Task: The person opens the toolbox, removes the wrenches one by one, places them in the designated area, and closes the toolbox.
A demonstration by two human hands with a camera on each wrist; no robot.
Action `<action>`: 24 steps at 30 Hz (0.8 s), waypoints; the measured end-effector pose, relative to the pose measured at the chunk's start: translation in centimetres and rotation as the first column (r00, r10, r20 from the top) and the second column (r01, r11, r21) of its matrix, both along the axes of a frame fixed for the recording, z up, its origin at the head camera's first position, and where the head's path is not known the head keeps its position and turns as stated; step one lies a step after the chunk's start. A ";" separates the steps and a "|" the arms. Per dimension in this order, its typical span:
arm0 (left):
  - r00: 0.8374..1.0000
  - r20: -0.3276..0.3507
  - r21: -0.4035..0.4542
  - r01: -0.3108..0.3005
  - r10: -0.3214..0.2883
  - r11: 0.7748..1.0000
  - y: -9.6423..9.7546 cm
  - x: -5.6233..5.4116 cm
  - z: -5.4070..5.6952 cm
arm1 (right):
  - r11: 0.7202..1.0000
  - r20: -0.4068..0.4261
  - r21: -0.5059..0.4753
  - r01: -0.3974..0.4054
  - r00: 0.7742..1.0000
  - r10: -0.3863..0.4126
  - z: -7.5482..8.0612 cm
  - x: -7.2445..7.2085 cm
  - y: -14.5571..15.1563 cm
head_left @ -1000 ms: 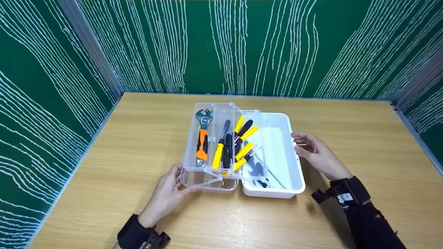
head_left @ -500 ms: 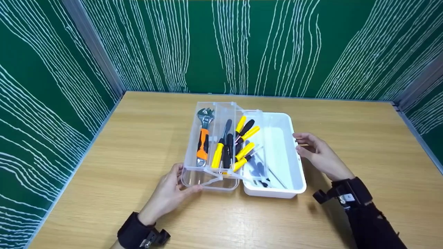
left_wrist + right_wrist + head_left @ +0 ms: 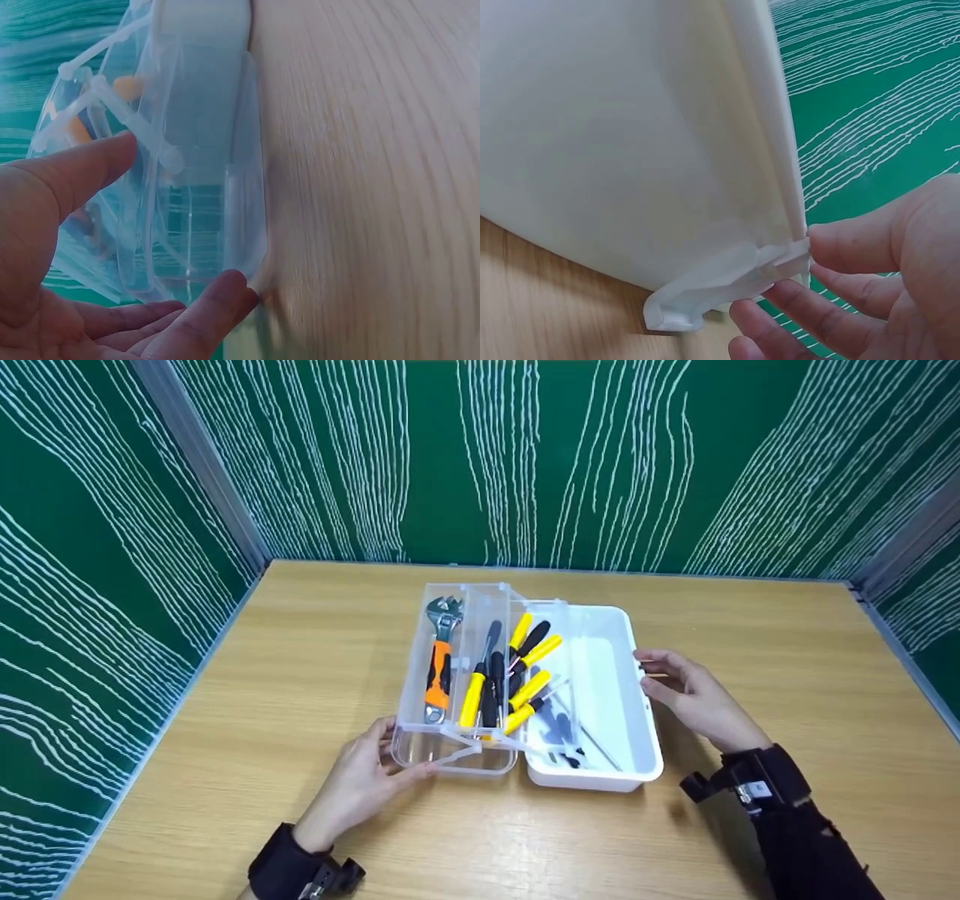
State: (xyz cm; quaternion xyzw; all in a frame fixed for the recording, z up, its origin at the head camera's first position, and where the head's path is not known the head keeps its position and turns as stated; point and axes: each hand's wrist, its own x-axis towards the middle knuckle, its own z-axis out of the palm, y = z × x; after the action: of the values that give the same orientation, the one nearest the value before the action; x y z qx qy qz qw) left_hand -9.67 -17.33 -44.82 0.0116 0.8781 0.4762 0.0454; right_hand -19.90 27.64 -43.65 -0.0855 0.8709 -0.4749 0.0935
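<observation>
A toolbox stands unfolded on the table, its white base (image 3: 619, 697) to the right and its clear lid (image 3: 496, 765) laid back to the left. Raised trays over them hold an adjustable wrench (image 3: 439, 671) with an orange and black handle. Several yellow and black screwdrivers (image 3: 472, 697) lie beside it; a few thin tools are in the base. My left hand (image 3: 356, 784) holds the lid's near left corner, thumb in front and fingers along the side. At the base's right side, my right hand (image 3: 697, 701) pinches the white latch (image 3: 720, 281) between thumb and fingers.
The toolbox is around the middle of a wooden table (image 3: 337, 660). Green panels (image 3: 427, 457) with white wavy lines enclose the back and sides, framed by metal posts (image 3: 202, 465). A black wrist camera strap (image 3: 761, 787) is on each arm.
</observation>
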 end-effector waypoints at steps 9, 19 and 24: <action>1.000 0.002 -0.058 -0.005 0.005 0.998 0.0 0.1 0.5 | 1.000 0.005 0.003 -0.009 1.000 0.009 0.5 0.4 -0.1; 0.999 0.003 -0.060 -0.038 0.039 0.997 -0.4 -0.3 1.6 | 1.000 0.011 0.021 0.008 1.000 -0.008 1.2 0.5 -0.1; 0.997 0.011 -0.083 -0.069 0.070 0.994 -0.7 -0.5 2.7 | 1.000 -0.004 0.018 0.009 1.000 -0.009 1.6 0.7 -0.1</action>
State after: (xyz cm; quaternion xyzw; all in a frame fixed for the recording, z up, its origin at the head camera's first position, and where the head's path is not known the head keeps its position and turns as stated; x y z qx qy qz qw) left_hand -10.16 -18.06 -42.15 -0.0242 0.8965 0.4410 0.0354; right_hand -19.16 27.52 -42.01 -0.0817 0.8756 -0.4674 0.0906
